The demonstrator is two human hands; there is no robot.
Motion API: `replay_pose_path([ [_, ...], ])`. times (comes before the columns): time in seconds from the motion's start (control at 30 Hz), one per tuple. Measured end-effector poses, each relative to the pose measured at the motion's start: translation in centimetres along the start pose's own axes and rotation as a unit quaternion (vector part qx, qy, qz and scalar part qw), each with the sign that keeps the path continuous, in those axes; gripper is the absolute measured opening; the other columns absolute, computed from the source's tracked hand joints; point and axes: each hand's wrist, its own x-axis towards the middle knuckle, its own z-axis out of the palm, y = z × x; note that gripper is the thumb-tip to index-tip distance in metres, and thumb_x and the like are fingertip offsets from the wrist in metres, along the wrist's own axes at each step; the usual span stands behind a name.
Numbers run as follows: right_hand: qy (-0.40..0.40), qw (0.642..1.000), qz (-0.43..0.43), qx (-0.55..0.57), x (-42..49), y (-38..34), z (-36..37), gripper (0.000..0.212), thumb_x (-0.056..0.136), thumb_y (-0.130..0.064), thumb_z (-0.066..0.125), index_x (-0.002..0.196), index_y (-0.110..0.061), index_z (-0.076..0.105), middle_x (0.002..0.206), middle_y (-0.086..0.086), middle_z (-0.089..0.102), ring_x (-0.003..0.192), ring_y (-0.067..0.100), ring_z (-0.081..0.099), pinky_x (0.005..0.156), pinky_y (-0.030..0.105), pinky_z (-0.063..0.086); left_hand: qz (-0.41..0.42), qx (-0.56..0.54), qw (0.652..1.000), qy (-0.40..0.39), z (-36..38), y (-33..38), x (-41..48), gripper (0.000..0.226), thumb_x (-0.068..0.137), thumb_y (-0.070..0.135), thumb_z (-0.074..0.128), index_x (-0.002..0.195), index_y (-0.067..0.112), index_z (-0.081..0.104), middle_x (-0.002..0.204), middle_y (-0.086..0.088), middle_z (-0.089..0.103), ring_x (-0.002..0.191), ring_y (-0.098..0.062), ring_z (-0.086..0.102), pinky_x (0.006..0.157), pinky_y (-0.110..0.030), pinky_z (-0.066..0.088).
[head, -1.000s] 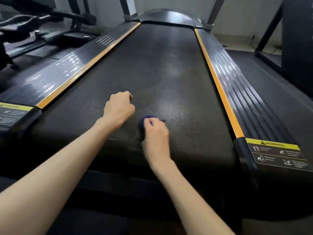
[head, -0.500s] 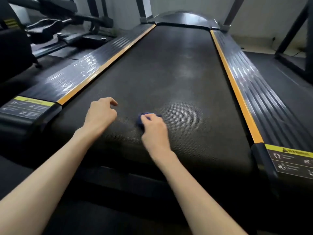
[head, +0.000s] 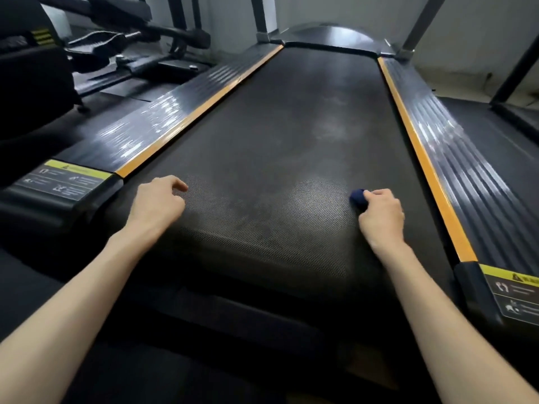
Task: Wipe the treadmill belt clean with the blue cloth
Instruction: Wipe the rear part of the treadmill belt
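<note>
two hands are on the near end of the treadmill belt [head: 291, 141]. the right hand [head: 380, 215] grips the bunched blue cloth [head: 358, 197] in its curled fingers, and only a small wad of it shows past the knuckles, pressed to the belt on its right half. the left hand [head: 156, 204] rests on the left half, loosely curled and holding nothing.

to wipe well, i'd open the cloth out so that more of it meets the textured belt. then work in overlapping sideways passes from one orange strip [head: 420, 153] to the other, moving up toward the pale smudges [head: 329, 126] further along, which look untouched. the free hand can stay put as a brace.

compared with half a second ago, the cloth and right hand have swept from mid-belt, close to the left hand, out toward the right edge. the two hands are now well apart, and the left has hardly shifted.
</note>
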Motion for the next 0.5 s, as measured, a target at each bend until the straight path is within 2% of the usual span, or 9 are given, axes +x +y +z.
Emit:
replay_pose_path([
  [0.03, -0.006, 0.999, -0.030, 0.007, -0.7, -2.7, 1.1, 0.038, 0.086, 0.002, 0.046, 0.120, -0.008, 0.061, 0.129, 0.013, 0.050, 0.115, 0.034, 0.046, 0.092, 0.035, 0.035, -0.002, 0.006, 1.000, -0.005, 0.0, -0.2, 0.0, 0.046, 0.076, -0.004, 0.045, 0.111, 0.017, 0.065, 0.124, -0.016, 0.058, 0.113, -0.035, 0.053, 0.095, -0.035, 0.040],
  [0.1, -0.054, 0.986, -0.154, 0.038, -3.6, -9.4, 4.0, 0.039, 0.084, 0.001, 0.048, 0.120, -0.011, 0.060, 0.126, 0.010, 0.052, 0.111, 0.031, 0.047, 0.091, 0.034, 0.035, -0.009, 0.009, 1.000, -0.001, -0.1, -0.3, 0.1, 0.046, 0.077, -0.004, 0.045, 0.112, 0.017, 0.064, 0.123, -0.017, 0.058, 0.112, -0.035, 0.053, 0.094, -0.035, 0.041],
  [0.2, -0.139, 0.933, -0.325, 0.063, -7.9, -16.7, 5.9, 0.041, 0.086, -0.002, 0.050, 0.125, -0.010, 0.056, 0.129, 0.009, 0.051, 0.113, 0.031, 0.046, 0.095, 0.039, 0.036, -0.007, 0.004, 1.000, 0.022, 0.0, 0.0, 0.2, 0.047, 0.076, -0.005, 0.044, 0.112, 0.017, 0.064, 0.117, -0.020, 0.061, 0.107, -0.036, 0.054, 0.093, -0.037, 0.042],
  [0.27, -0.163, 0.900, -0.400, 0.062, -7.3, -15.7, 4.8, 0.040, 0.086, -0.006, 0.049, 0.124, -0.007, 0.058, 0.128, 0.010, 0.054, 0.113, 0.033, 0.048, 0.094, 0.039, 0.038, -0.004, -0.010, 1.000, 0.024, 0.2, 0.7, 0.2, 0.048, 0.076, -0.005, 0.044, 0.113, 0.017, 0.065, 0.113, -0.020, 0.062, 0.098, -0.035, 0.056, 0.090, -0.036, 0.043],
  [0.3, -0.145, 0.900, -0.408, 0.055, -6.7, -13.2, 4.3, 0.040, 0.084, -0.009, 0.046, 0.120, -0.008, 0.061, 0.124, 0.010, 0.058, 0.109, 0.033, 0.052, 0.091, 0.037, 0.042, -0.005, -0.016, 1.000, 0.020, 0.4, 1.0, 0.2, 0.049, 0.076, -0.005, 0.043, 0.114, 0.017, 0.065, 0.113, -0.020, 0.062, 0.093, -0.034, 0.055, 0.087, -0.036, 0.043],
  [0.33, -0.106, 0.915, -0.386, 0.051, -6.0, -10.0, 3.7, 0.041, 0.080, -0.011, 0.043, 0.115, -0.009, 0.065, 0.117, 0.010, 0.063, 0.103, 0.034, 0.057, 0.087, 0.036, 0.045, -0.008, -0.022, 1.000, 0.016, 0.5, 1.3, 0.3, 0.050, 0.076, -0.006, 0.042, 0.115, 0.017, 0.064, 0.116, -0.018, 0.061, 0.091, -0.032, 0.054, 0.086, -0.035, 0.043],
  [0.4, -0.022, 0.963, -0.267, 0.021, -4.3, -2.9, 1.6, 0.042, 0.075, -0.001, 0.049, 0.111, -0.010, 0.068, 0.111, 0.009, 0.066, 0.096, 0.037, 0.060, 0.084, 0.037, 0.048, -0.012, -0.030, 0.999, 0.011, 0.9, 1.6, 0.4, 0.050, 0.077, -0.006, 0.041, 0.116, 0.016, 0.063, 0.121, -0.017, 0.058, 0.099, -0.032, 0.053, 0.088, -0.034, 0.042],
  [0.47, -0.008, 0.991, -0.133, -0.005, -3.6, 1.3, -0.1, 0.048, 0.070, 0.014, 0.056, 0.113, -0.006, 0.068, 0.113, 0.012, 0.064, 0.099, 0.038, 0.056, 0.085, 0.036, 0.046, -0.009, -0.031, 0.999, 0.001, 1.2, 1.7, 0.3, 0.049, 0.077, -0.007, 0.042, 0.116, 0.015, 0.063, 0.122, -0.016, 0.058, 0.110, -0.032, 0.051, 0.093, -0.034, 0.040],
  [0.5, -0.006, 0.995, -0.100, -0.005, -3.8, 1.1, -0.2, 0.047, 0.069, 0.015, 0.056, 0.110, -0.003, 0.068, 0.112, 0.014, 0.063, 0.097, 0.038, 0.056, 0.083, 0.038, 0.046, -0.008, -0.034, 0.999, -0.005, 1.4, 1.6, 0.4, 0.049, 0.077, -0.007, 0.043, 0.116, 0.014, 0.063, 0.122, -0.015, 0.059, 0.112, -0.031, 0.051, 0.095, -0.034, 0.040],
])
